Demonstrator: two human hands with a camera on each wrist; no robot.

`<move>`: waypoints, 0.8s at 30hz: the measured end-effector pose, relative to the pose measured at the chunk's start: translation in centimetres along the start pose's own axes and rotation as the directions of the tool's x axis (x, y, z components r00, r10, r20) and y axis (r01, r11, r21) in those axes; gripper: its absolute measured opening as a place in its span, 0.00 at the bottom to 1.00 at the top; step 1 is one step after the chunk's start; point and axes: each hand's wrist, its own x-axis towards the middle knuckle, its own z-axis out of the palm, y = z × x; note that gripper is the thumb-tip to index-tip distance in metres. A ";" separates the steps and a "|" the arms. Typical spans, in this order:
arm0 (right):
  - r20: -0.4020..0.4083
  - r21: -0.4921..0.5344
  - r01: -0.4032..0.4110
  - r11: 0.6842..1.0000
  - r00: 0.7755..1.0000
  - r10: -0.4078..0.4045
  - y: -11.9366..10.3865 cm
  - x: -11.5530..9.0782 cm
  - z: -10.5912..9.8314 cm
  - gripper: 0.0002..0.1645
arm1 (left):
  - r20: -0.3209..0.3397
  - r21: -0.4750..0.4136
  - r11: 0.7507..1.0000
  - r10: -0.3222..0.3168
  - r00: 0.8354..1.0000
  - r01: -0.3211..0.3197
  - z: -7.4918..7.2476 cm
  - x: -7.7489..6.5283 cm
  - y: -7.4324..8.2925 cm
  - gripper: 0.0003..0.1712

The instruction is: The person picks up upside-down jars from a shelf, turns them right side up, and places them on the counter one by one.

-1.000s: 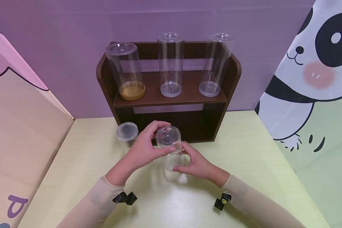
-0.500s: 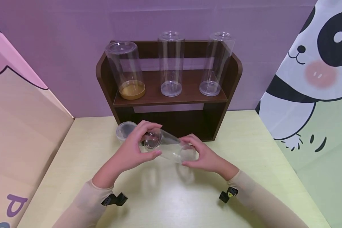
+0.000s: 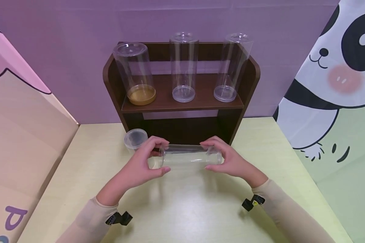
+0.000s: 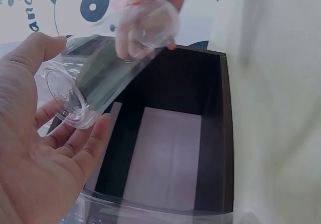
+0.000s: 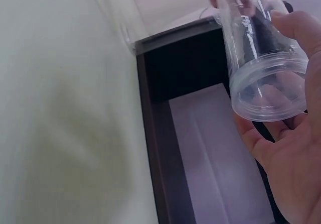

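A clear plastic jar lies sideways in the air between both hands, above the table in front of the shelf. My left hand grips its base end, thumb below and fingers above in the head view. At the other end, my right hand holds the jar around its lid, a clear ringed cap seen in the right wrist view. Through the jar wall the left wrist view shows the right fingers, blurred. Behind the left hand stands another clear jar with a translucent lid, partly hidden by that hand.
A dark brown two-tier shelf stands at the back of the pale table. On its upper tier are three upside-down clear jars: one with a gold lid, a middle one and a right one. Printed cloth surrounds the table.
The held jar has turned from upright, base up, to nearly level, its lid end swinging right and up. My hands have moved apart, the right one going right and the left one slightly left.
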 end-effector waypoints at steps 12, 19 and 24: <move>-0.043 0.075 0.025 0.997 0.999 -0.022 -1.0 -0.1 -1.5 0.40 | -0.024 -0.024 0.999 -0.035 0.999 0.034 0.4 -0.3 -1.2 0.42; -0.042 0.091 0.009 0.996 0.999 -0.005 -1.3 -0.4 -2.0 0.39 | -0.032 -0.047 0.998 -0.037 0.999 0.036 0.4 -0.4 -1.5 0.43; -0.052 0.103 -0.008 0.995 0.999 0.014 -1.5 -0.6 -2.1 0.39 | -0.037 -0.066 0.997 -0.033 0.999 0.030 0.5 -0.4 -1.7 0.43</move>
